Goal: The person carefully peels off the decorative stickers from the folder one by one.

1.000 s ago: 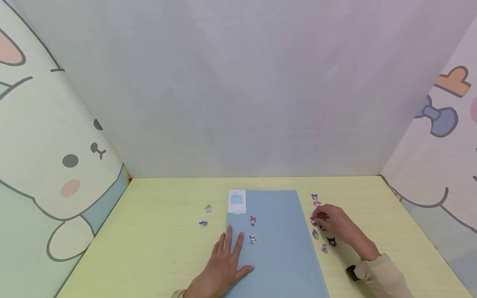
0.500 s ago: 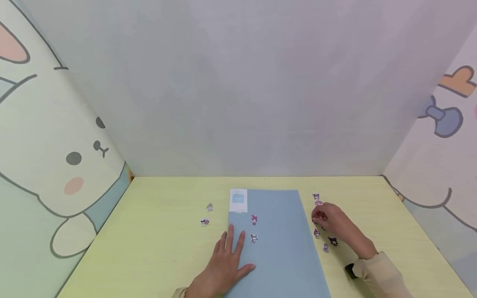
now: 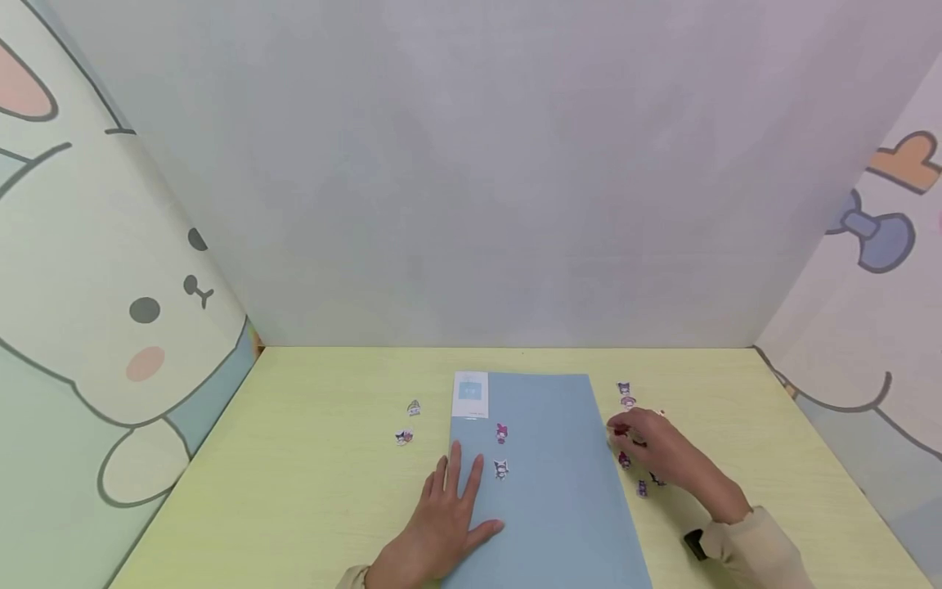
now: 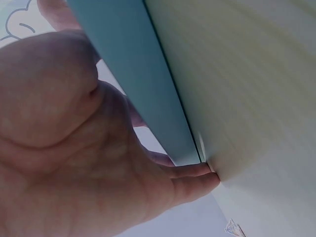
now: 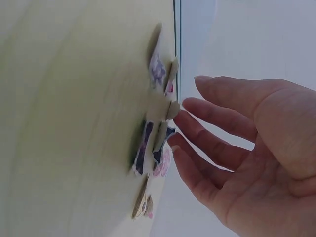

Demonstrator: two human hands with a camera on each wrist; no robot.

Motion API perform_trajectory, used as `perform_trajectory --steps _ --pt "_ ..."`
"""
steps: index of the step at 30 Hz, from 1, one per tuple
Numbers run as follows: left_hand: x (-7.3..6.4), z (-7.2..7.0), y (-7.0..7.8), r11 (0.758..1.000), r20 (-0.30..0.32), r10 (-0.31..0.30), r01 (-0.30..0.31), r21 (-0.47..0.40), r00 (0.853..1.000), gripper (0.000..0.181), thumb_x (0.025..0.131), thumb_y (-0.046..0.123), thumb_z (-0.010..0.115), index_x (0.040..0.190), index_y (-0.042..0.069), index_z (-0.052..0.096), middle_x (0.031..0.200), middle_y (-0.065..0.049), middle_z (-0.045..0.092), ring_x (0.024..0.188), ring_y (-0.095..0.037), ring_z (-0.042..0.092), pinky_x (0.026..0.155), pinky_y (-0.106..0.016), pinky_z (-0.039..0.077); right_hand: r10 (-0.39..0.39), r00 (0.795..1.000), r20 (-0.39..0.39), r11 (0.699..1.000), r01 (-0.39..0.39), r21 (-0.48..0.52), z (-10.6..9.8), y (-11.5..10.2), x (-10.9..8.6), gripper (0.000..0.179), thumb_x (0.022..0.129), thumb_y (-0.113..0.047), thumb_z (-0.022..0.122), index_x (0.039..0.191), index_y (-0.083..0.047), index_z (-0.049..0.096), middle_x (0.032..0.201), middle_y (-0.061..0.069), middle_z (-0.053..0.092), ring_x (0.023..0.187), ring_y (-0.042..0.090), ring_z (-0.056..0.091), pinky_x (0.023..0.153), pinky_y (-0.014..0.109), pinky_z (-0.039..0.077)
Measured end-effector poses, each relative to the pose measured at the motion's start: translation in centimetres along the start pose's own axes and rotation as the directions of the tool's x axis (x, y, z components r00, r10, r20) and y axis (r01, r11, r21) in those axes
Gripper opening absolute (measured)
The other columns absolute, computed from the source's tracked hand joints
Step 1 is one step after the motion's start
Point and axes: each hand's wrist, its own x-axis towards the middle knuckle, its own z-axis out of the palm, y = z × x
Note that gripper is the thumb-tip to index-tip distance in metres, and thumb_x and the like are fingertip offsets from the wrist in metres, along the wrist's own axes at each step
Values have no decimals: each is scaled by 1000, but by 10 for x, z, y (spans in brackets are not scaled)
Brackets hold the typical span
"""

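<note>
A flat blue folder (image 3: 552,491) with a white label (image 3: 470,395) lies on the table. Spread flat over its left edge is my left hand (image 3: 439,519); two of its fingertips reach past that edge in the left wrist view. A pink cartoon sticker (image 3: 502,433) and a grey-white one (image 3: 501,469) lie on the folder. My right hand (image 3: 655,442) is low beside the folder's right edge, fingers loosely bent. In the right wrist view its fingertips are right at a small pale sticker (image 5: 173,109), with the thumb apart from the fingers. This hand partly covers the stickers below it.
Right of the folder lie several cartoon stickers, among them one at the top (image 3: 624,388) and a lower purple one (image 3: 642,488). Two more, a pale sticker (image 3: 414,408) and a dark-and-pink one (image 3: 404,438), lie left of it. A grey wall (image 3: 500,204) stands behind the table.
My right hand has shifted a little left, toward the folder's edge, and has uncovered part of a sticker behind it. The left hand stays where it was.
</note>
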Motion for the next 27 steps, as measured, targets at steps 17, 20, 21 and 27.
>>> perform_trajectory --steps 17,20,21,27 --pt "5 -26 8 1000 44 -4 3 14 999 84 95 62 61 149 0 47 151 -35 36 127 -51 51 99 -56 48 -36 998 41 999 37 -28 11 -26 -15 49 94 -27 77 134 -2 63 138 22 56 116 34 62 93 55 51" --pt "3 -18 6 999 4 7 -7 38 1000 84 96 64 58 149 1 47 150 -34 38 124 -51 53 97 -54 49 -7 995 102 1000 8 -12 13 -31 -17 58 95 -37 73 142 -5 58 147 22 50 129 42 54 98 59 48" --pt "3 -17 6 999 6 5 -5 41 1000 84 95 65 58 149 1 47 150 -34 38 124 -50 54 97 -54 49 0 993 118 1000 1 -10 14 -32 -19 61 96 -40 72 144 -6 56 150 21 48 134 44 50 99 59 47" --pt "2 -18 7 1000 31 1 -1 18 1000 84 97 64 56 151 1 45 151 -34 36 123 -51 54 98 -55 49 -37 988 152 999 36 9 21 -35 -21 67 96 -44 70 150 -8 51 156 20 42 140 48 41 103 64 41"
